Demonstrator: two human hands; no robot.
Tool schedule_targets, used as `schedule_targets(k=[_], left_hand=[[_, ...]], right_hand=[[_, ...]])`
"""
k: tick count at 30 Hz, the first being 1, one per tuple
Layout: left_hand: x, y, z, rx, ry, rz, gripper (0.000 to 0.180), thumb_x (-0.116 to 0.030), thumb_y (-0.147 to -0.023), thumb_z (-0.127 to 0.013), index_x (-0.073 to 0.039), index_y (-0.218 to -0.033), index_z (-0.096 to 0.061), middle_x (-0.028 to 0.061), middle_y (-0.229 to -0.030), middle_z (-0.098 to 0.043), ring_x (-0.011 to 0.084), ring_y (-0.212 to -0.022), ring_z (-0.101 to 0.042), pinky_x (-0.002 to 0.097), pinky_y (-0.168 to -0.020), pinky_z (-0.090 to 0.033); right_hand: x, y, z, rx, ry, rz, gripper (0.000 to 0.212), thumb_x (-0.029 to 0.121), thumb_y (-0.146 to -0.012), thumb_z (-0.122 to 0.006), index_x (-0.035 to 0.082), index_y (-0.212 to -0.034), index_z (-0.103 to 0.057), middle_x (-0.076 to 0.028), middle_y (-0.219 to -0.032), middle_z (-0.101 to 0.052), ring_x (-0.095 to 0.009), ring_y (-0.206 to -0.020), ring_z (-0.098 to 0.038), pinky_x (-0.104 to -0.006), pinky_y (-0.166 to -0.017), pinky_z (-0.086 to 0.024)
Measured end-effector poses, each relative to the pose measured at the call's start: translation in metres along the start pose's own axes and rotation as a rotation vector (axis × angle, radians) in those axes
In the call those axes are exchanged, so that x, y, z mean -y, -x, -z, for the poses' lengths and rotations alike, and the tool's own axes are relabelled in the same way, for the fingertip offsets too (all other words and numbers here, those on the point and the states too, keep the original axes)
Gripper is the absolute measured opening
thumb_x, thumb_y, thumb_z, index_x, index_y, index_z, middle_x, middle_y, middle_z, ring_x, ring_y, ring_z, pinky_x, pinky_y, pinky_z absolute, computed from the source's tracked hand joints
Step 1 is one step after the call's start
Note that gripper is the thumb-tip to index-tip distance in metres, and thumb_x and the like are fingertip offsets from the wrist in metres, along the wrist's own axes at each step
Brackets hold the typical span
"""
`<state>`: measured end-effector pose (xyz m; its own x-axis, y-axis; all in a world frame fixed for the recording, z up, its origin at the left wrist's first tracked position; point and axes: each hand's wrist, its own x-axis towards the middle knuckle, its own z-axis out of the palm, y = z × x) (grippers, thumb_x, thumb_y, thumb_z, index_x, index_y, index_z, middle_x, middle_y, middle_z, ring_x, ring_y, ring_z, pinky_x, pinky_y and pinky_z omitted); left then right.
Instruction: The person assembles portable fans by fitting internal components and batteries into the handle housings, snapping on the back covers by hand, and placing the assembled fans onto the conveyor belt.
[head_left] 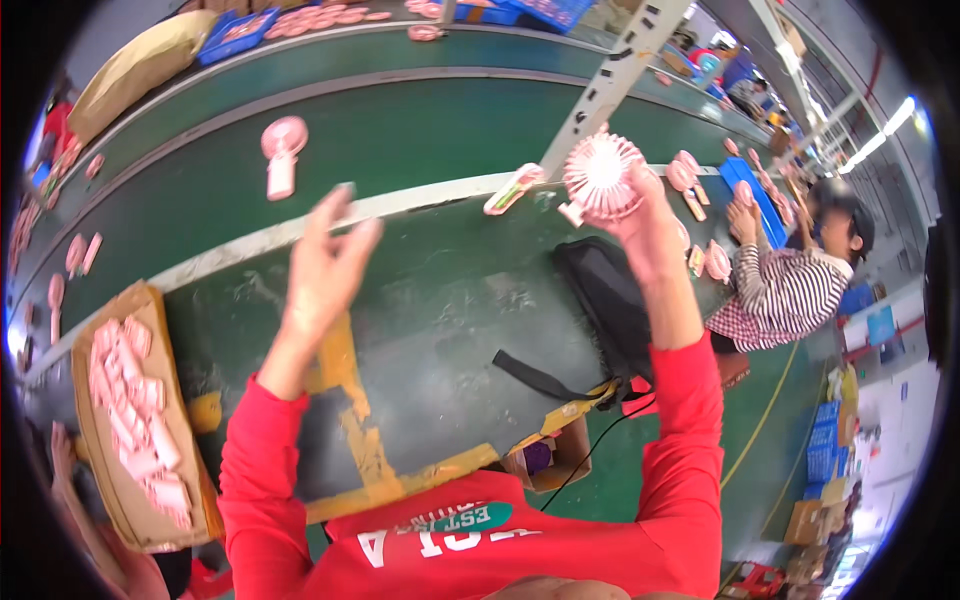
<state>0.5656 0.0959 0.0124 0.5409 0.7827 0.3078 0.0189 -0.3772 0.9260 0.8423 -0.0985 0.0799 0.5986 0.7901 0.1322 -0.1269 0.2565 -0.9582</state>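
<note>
My right hand [640, 215] is raised over the green workbench [450, 300], fingers wrapped around a pink handheld fan [600, 175] whose round grille faces me. My left hand [325, 265] hovers open beside it, fingers spread and empty. A cardboard tray of pink parts [135, 420] sits at my lower left, and another pink fan [282, 155] lies on the conveyor belt [420, 125] beyond.

Right hand [640, 215] gripping pink handheld fan [600, 175], left hand [325, 265] open and empty, above green workbench [440, 300]
</note>
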Motion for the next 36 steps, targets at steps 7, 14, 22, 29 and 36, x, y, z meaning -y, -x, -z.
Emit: schedule_targets(k=[7,14,22,29,36], left_hand=[[-0.035,0.106,-0.003,0.126,0.571,0.202,0.068,-0.024,-0.086,-0.062,0.002,-0.136,-0.024,0.0136,-0.13,-0.042,0.0219,-0.12,-0.042,0.033,-0.1,-0.036],[0.002,0.205,0.082,-0.138,0.84,0.567,0.043,-0.024,-0.089,-0.055,-0.001,-0.124,-0.045,0.0095,-0.115,-0.056,0.0183,-0.103,-0.058,0.0317,-0.087,-0.048],[-0.001,0.21,0.104,-0.264,1.023,0.543,0.044,-0.03,-0.092,-0.048,0.0,-0.123,-0.045,0.0174,-0.117,-0.056,0.0304,-0.101,-0.06,0.0491,-0.078,-0.054],[0.006,0.207,0.126,-0.331,0.832,0.425,0.045,-0.016,-0.084,-0.061,0.004,-0.121,-0.045,0.0149,-0.112,-0.058,0.0247,-0.1,-0.061,0.0423,-0.081,-0.055],[0.001,0.194,0.13,-0.43,0.823,0.351,0.042,-0.013,-0.083,-0.062,0.003,-0.119,-0.048,0.0118,-0.11,-0.059,0.0177,-0.098,-0.06,0.0323,-0.084,-0.051]], right_hand=[[-0.08,0.11,-0.169,0.242,0.487,0.226,0.054,0.011,-0.079,-0.066,-0.005,-0.126,-0.043,-0.02,-0.118,-0.055,-0.026,-0.105,-0.058,-0.0347,-0.087,-0.048],[-0.117,0.146,-0.192,0.977,0.69,0.277,0.05,0.015,-0.081,-0.063,0.0,-0.125,-0.046,-0.019,-0.128,-0.049,-0.035,-0.121,-0.045,-0.0389,-0.1,-0.038],[-0.155,0.065,-0.197,1.07,1.268,0.241,0.048,0.014,-0.076,-0.067,0.0,-0.119,-0.05,-0.017,-0.118,-0.052,-0.033,-0.113,-0.048,-0.0413,-0.094,-0.04],[-0.149,0.084,-0.184,0.864,1.037,-0.188,0.036,0.014,-0.073,-0.071,-0.002,-0.1,-0.053,-0.01,-0.086,-0.059,-0.019,-0.063,-0.059,-0.0312,-0.058,-0.048],[-0.141,0.136,-0.17,0.752,0.1,-0.659,0.027,0.018,-0.085,-0.064,0.003,-0.104,-0.052,-0.005,-0.074,-0.059,-0.011,-0.058,-0.057,-0.0228,-0.047,-0.046]])
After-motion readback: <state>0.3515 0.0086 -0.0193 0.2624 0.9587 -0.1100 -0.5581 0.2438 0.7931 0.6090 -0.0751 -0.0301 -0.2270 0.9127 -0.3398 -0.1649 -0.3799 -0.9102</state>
